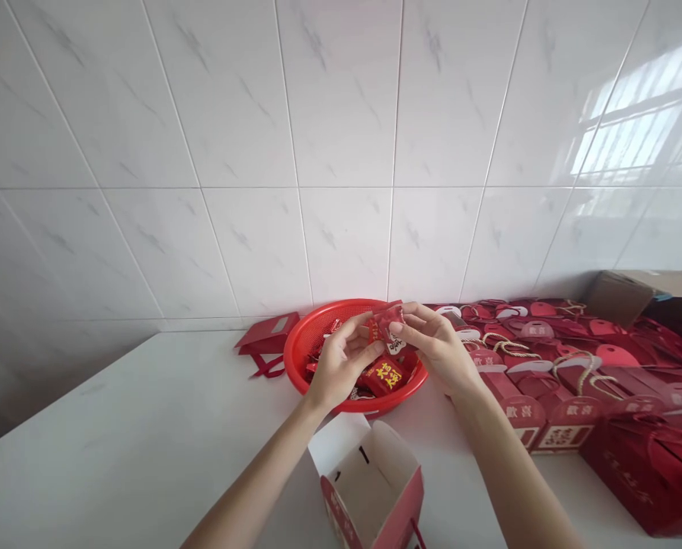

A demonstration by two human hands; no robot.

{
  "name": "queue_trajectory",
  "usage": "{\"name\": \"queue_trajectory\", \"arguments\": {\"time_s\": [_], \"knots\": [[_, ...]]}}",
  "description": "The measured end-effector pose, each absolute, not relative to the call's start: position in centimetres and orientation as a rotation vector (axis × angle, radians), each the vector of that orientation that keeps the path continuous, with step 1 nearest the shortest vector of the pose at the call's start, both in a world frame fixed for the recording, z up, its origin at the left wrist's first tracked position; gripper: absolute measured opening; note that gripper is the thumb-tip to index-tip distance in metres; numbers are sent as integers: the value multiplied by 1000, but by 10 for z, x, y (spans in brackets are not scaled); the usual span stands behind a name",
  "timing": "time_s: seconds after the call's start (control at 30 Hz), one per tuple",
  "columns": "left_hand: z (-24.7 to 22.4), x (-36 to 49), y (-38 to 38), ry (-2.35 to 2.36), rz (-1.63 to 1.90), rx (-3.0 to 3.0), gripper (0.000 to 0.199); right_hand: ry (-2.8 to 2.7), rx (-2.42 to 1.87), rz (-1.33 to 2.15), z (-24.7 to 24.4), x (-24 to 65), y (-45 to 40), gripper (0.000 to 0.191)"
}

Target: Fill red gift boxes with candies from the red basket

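Observation:
Over a red plastic basket point(295, 367), my left hand point(344, 362) and my right hand point(435, 343) hold one small red snack packet point(391, 324) between them. Thumbs and fingers of both hands are closed on it. Several wrapped snacks lie in the basket, among them a red packet with yellow characters point(387, 375); my hands cover part of them. Nearer to me, below the hands, stands an opened red gift box point(369, 480) with a white inside; I see two dark slots but no contents in it.
Rows of red gift boxes with rope handles point(538, 366) fill the table's right side. A larger dark red box point(643, 473) is at the front right, a cardboard box point(632, 297) behind. A red bag with ribbon point(269, 333) lies left of the basket, before the tiled wall point(249, 252).

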State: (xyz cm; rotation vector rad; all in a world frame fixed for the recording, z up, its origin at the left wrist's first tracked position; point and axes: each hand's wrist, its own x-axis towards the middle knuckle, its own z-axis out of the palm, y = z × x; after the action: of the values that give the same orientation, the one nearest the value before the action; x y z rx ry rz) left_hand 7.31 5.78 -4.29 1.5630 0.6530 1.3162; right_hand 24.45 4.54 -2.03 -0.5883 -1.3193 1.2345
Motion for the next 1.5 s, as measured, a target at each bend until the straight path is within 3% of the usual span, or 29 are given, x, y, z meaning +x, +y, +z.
{"name": "queue_trajectory", "arguments": {"time_s": [0.17, 0.43, 0.97, 1.07, 1.2, 1.37, 1.5], "knots": [[-43, 67, 59, 680, 1280, 1528, 56, -1317, -597, 1153, -17, 237, 41, 25], [-37, 60, 60, 668, 1222, 1487, 40, -1335, -650, 1050, -15, 232, 35, 30], [-34, 51, 57, 800, 1234, 1759, 40, -1389, -653, 1103, -16, 231, 34, 30], [-31, 45, 54, 892, 1127, 1838, 48, -1416, -678, 1014, -14, 235, 33, 27], [-15, 31, 40, 992, 752, 2128, 29, -1420, -755, 819, -10, 247, 34, 26], [3, 12, 8, 908, 225, 2393, 31, -1432, -795, 700, -5, 259, 33, 26], [3, 1, -5, 1012, 157, 2447, 28, -1507, -760, 710, -1, 262, 25, 23]]}}
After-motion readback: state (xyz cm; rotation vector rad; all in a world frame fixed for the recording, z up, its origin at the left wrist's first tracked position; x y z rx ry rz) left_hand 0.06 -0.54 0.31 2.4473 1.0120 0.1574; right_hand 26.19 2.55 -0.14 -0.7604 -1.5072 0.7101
